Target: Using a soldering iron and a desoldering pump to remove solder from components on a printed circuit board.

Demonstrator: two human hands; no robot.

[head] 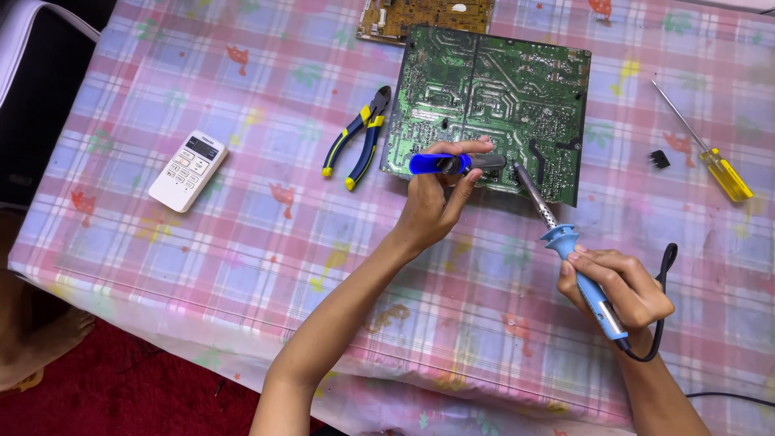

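Pink-and-blue checked plastic cloth (242,266) with small leaf prints covers the table we work at, and a red floor shows past its near edge.

Largest on it is the green rectangular circuit board (484,97), lying solder side up at the far middle of the table, so its silvery tracks and joints face us; a long dark slot runs down its middle and a curved one sits near its right edge. Behind it, partly out of view, lies a second, tan circuit board (420,16).

Our left hand (432,206) is clamped around a blue-and-grey pen-shaped desoldering pump (456,164), held level over the board's near edge with its nozzle pointing right, close to where the heat goes. Our right hand (622,291) is closed around the light-blue handle of a soldering iron (569,258), angled so that its metal tip rests at the board's near right part, just beside the pump's nozzle; its black cord loops off behind the wrist.

Set aside out of the way are a white remote control (188,170) at the left, blue-and-yellow-handled cutting pliers (359,137) just left of the board, a yellow-handled screwdriver (710,153) at the right, and a small black component (659,159) near it.
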